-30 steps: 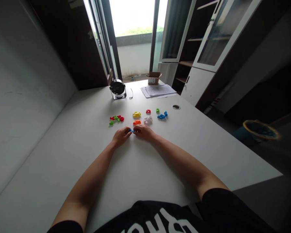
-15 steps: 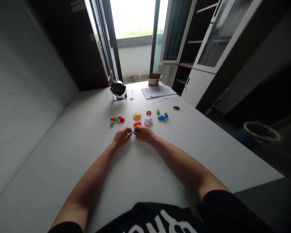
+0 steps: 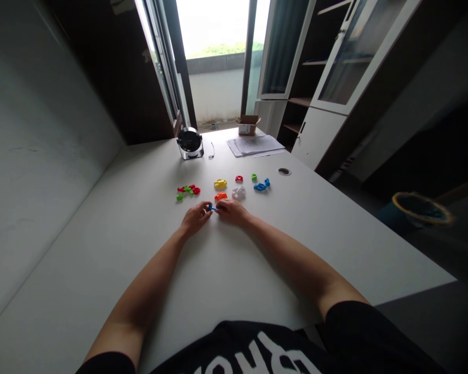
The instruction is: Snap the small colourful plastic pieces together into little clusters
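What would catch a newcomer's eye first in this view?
The bright plastic pieces on the white desk stand out first: red and green, yellow, orange and blue. Just in front of them, the left hand and right hand meet on a small blue piece. Beyond, a glaring bright doorway fills the far end.

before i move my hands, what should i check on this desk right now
1. Blue plastic piece held by both hands: ok, it sits between the left hand and right hand.
2. Full shape of the blue plastic piece: cannot tell, the hands cover most of it.
3. Orange plastic piece apart from the right hand: ok, close ahead of it, not touching.
4. White piece apart from the right hand: ok, not touching.
5. Red and green plastic pieces apart from the left hand: ok, ahead of it, not touching.
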{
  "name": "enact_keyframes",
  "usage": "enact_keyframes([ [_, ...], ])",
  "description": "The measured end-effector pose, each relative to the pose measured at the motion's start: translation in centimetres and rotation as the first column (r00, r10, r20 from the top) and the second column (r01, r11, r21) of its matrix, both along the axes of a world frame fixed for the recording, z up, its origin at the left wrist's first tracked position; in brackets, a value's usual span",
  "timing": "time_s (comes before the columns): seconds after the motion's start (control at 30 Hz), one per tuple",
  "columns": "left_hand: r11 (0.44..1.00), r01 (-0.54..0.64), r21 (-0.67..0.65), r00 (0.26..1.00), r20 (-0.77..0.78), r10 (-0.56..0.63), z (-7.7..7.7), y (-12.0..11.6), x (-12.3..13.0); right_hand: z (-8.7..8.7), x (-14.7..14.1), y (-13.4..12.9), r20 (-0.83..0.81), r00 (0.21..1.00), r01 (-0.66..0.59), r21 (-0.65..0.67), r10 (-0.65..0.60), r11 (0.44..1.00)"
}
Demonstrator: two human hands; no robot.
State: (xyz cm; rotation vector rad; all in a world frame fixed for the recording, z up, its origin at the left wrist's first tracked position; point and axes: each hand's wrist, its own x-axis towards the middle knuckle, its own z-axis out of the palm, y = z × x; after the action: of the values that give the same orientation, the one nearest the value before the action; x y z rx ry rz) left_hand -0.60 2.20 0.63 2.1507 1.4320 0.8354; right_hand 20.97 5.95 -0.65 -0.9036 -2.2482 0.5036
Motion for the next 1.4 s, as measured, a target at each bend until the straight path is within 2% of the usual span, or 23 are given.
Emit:
enact_keyframes([
  [0.73, 1.0, 0.007, 0.02, 1.0, -0.026, -0.007, 0.04, 0.06, -0.07, -0.14, -0.05, 0.02, 0.0, 1.0, 0.005, -0.023, -0.005, 1.0],
  [1.4, 1.0, -0.007, -0.017, 1.0, -0.029, 0.007, 0.13, 0.08, -0.07, -0.01, -0.05, -0.03, 0.012, 1.0, 0.001, -0.025, 0.0, 1.0],
])
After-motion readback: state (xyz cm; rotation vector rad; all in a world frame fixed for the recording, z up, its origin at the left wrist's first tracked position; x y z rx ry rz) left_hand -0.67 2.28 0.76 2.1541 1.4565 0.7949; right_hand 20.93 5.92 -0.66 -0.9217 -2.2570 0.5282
